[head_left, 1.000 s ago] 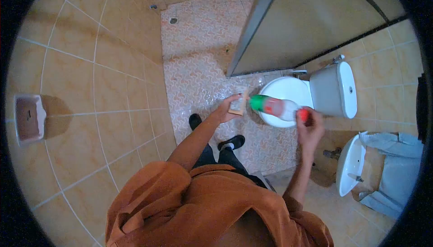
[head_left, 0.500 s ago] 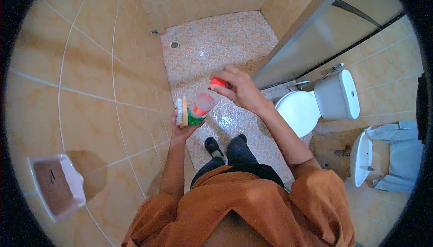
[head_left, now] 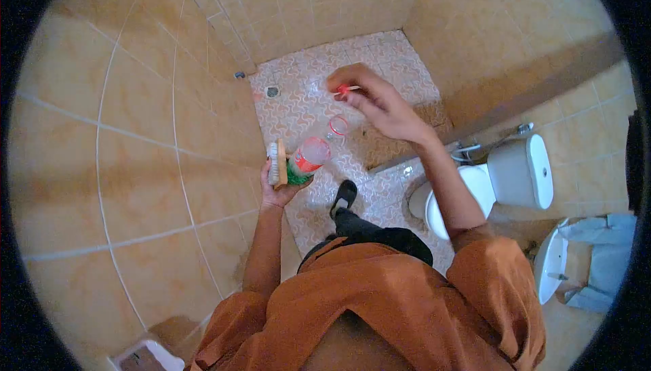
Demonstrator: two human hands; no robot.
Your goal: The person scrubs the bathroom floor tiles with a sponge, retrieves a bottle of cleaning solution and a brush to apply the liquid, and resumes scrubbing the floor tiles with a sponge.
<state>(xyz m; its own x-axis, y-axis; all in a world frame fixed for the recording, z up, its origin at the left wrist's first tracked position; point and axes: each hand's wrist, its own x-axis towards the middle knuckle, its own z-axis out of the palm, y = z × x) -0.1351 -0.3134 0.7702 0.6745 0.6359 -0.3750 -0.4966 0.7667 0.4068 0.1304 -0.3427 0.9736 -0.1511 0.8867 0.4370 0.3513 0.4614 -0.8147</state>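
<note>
My left hand (head_left: 277, 191) is closed around a clear plastic bottle (head_left: 313, 154) and a scrub brush together. The bottle has a red label and something green at its base, and it tilts up and to the right. Its open mouth (head_left: 338, 125) shows a red ring. The scrub brush (head_left: 281, 163) has a wooden back and white bristles that face left. Above and to the right of the bottle mouth, apart from it, my right hand (head_left: 380, 103) pinches a red bottle cap (head_left: 343, 91). A thin pale strip shows beside the cap.
A patterned tile floor (head_left: 298, 117) with a drain (head_left: 272, 92) lies ahead, wet and shiny in places. A partition (head_left: 515, 93) stands at the right, with a toilet (head_left: 515, 174) and a sink (head_left: 550, 266) behind it. A pink wall basin (head_left: 149, 357) is at lower left.
The view has shifted forward and one foot has stepped ahead. My right hand with the red cap has moved up, farther from the bottle mouth. The left hand keeps its hold.
</note>
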